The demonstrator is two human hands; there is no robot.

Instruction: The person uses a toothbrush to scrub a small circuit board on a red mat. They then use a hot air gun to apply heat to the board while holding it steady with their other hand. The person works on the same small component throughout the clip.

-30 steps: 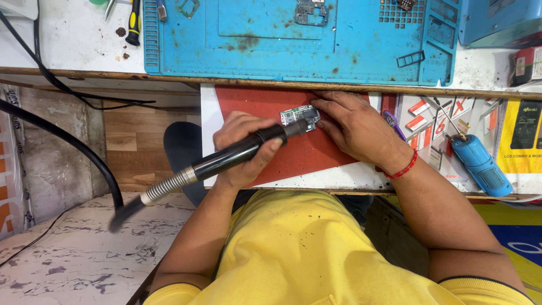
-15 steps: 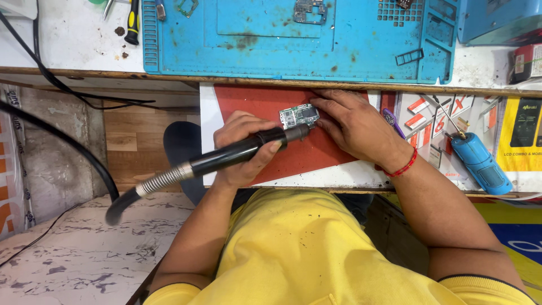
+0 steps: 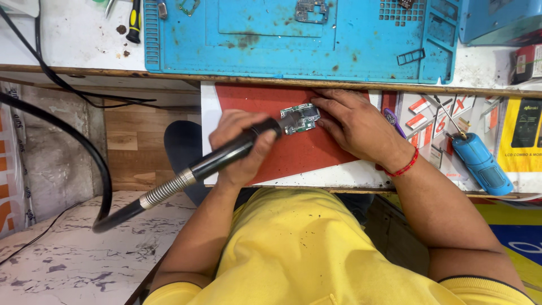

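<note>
Gripping black hot-air wand (image 3: 226, 155), left hand (image 3: 240, 144); yellow rectangular package (image 3: 522, 135) far right.

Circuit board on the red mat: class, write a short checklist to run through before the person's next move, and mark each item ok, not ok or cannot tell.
1. Circuit board lies on the red mat: ok.
2. Right hand steadies the board, fingers at its edge: ok.
3. Left hand grips the black handpiece: ok.
4. Handpiece tip meets the board: cannot tell, too small.
5. Handpiece hose hangs free off the bench: ok.
6. Blue screwdriver lies apart from both hands: ok.
</note>
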